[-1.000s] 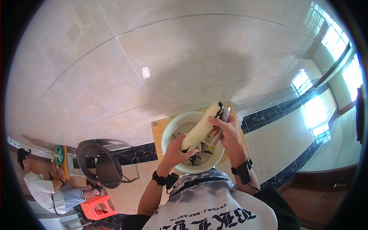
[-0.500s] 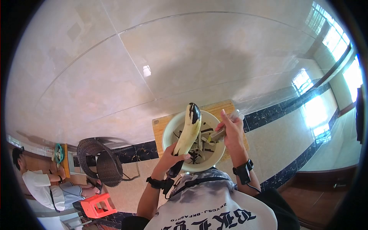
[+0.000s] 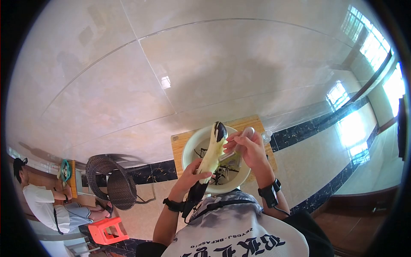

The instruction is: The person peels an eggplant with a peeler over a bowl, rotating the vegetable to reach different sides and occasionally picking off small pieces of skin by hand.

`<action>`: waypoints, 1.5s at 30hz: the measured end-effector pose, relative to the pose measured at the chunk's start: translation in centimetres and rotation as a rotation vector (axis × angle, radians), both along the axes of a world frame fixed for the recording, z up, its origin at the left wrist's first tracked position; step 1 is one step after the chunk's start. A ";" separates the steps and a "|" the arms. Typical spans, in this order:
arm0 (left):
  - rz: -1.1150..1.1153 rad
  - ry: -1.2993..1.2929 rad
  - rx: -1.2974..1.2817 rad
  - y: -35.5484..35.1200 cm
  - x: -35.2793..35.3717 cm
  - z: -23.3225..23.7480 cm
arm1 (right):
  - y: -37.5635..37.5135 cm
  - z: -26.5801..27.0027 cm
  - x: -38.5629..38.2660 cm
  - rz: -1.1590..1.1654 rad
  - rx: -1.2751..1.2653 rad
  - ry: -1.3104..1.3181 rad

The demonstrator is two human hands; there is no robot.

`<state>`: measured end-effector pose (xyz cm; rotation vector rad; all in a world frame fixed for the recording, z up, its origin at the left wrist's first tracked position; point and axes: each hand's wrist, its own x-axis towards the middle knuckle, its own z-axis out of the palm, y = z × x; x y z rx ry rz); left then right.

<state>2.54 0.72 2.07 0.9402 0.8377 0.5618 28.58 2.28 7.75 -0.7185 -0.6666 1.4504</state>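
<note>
An eggplant (image 3: 212, 149) stands tilted over a white basin (image 3: 186, 159). Its middle is peeled pale, while dark skin covers the top tip and the lower end. My left hand (image 3: 188, 176) is wrapped round its lower part. In my right hand (image 3: 253, 153) is a peeler (image 3: 247, 132) with a pale handle, its head right at the eggplant's right side. Dark and pale strips of peel (image 3: 222, 174) lie in the basin below. The basin rests on a small wooden table (image 3: 177, 145).
A tiled wall (image 3: 205, 64) rises behind the table. Beside the table's right edge is a clear plastic object (image 3: 267, 136). To the left are a dark wicker chair (image 3: 122, 188), a red stool (image 3: 109, 231) and a seated person (image 3: 47, 201) with a green basin (image 3: 65, 170).
My right hand has moved left with the peeler, from the basin's right side up to the eggplant. The eggplant has shifted slightly down, and more dark skin shows below my left hand.
</note>
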 end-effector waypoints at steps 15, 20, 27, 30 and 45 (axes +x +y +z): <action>-0.035 0.049 0.159 -0.7 0.9 0.7 | -0.4 1.3 -1.7 0.025 -0.047 0.063; -0.020 0.086 0.174 -1.0 1.5 1.9 | -0.5 2.3 -2.0 0.019 -0.044 0.089; 0.048 0.151 0.298 -1.7 2.2 1.6 | -1.1 3.3 -3.7 -0.019 -0.057 0.064; 0.084 0.205 0.334 -1.9 2.7 1.6 | -1.1 3.1 -3.9 -0.040 -0.062 0.050; -0.025 0.434 0.544 -2.8 2.8 2.4 | -1.6 2.4 -5.5 -0.323 -0.065 -0.298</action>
